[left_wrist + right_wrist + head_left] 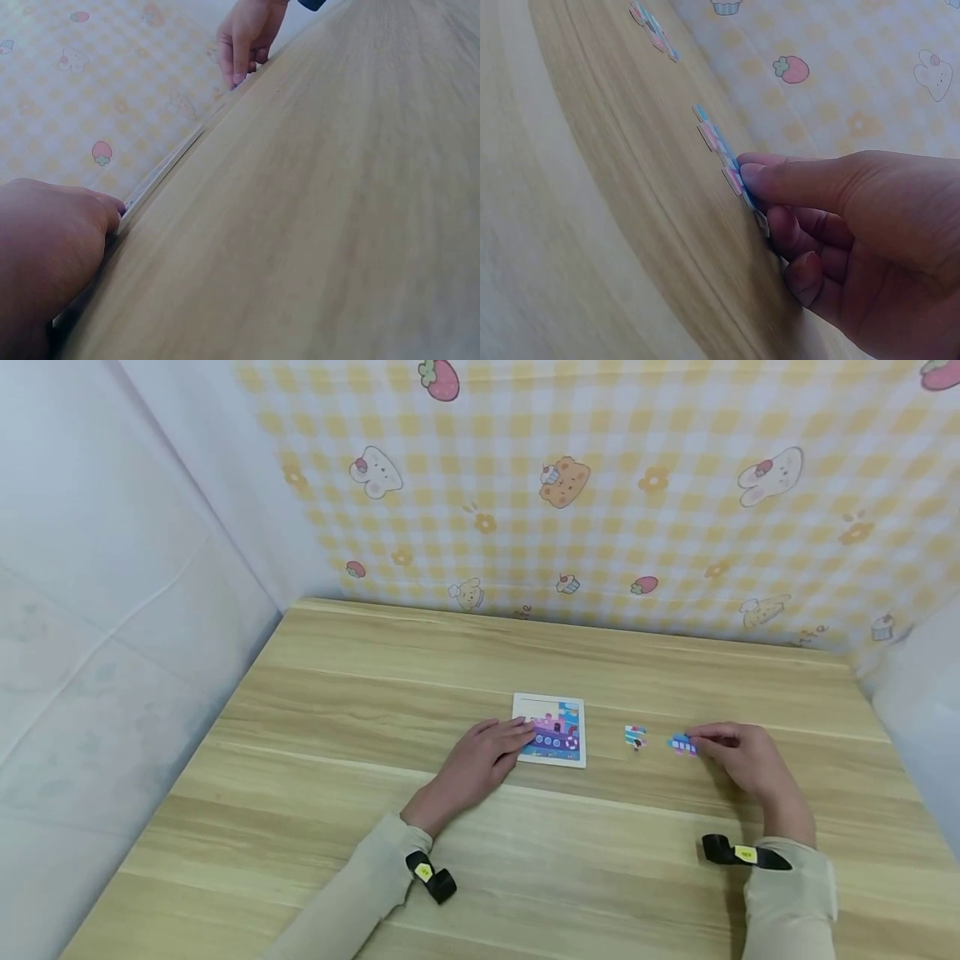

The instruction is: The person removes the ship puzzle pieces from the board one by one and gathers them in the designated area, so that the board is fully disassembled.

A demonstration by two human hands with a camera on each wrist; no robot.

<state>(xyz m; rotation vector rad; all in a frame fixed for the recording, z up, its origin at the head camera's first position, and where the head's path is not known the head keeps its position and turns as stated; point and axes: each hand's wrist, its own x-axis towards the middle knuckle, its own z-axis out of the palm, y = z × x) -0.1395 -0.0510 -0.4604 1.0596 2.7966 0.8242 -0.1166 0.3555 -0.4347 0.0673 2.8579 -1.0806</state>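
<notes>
A square jigsaw puzzle [551, 752] in a white frame shows a purple ship on blue water, with a pale area at its upper left. My left hand [480, 760] rests on the left edge of it, fingers extended over the picture. To the right, my right hand [744, 762] pinches a blue and purple puzzle piece [681, 744] between thumb and index finger, low over the wooden table. In the right wrist view the thumb covers part of that piece [709, 135]. Another puzzle piece [635, 737], striped blue and white with some pink, lies between the frame and my right hand.
The wooden table [360, 693] reaches back to a yellow checked curtain [480, 460] printed with animals and strawberries. White sheeting [112, 635] hangs along the left side. Black straps [431, 877] with small cameras sit on both wrists.
</notes>
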